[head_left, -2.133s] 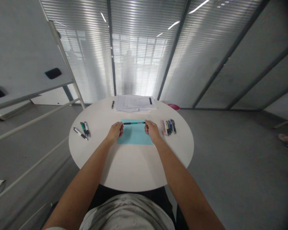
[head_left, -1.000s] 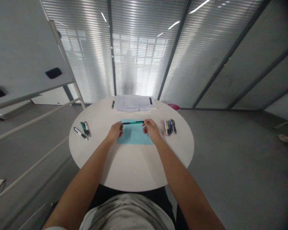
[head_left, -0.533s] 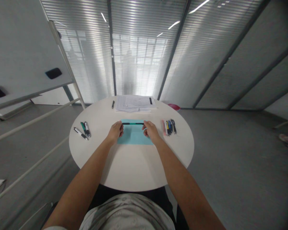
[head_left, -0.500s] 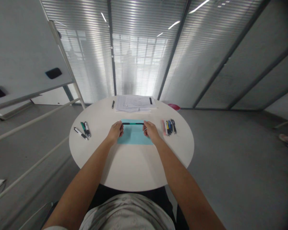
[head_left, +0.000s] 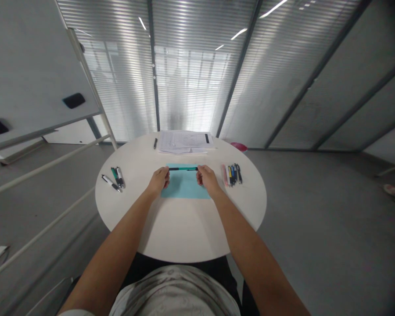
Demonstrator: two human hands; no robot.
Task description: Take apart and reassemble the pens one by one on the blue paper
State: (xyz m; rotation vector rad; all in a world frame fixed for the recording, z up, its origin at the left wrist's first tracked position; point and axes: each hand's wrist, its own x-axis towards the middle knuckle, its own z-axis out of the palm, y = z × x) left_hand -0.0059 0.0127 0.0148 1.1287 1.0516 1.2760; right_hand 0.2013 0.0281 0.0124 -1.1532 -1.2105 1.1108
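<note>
Holding green pen [head_left: 183, 168], both hands [head_left: 158, 179] [head_left: 207, 177], marked papers [head_left: 182, 141], writing illegible

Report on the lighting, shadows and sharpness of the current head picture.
Head view: the blinds glow brightest near the centre, with white glare streaks above, while the top right corner falls dark; head view: soft shadows on the table; head view: print on the papers and fine detail on the held pen are too small and soft to read.
</note>
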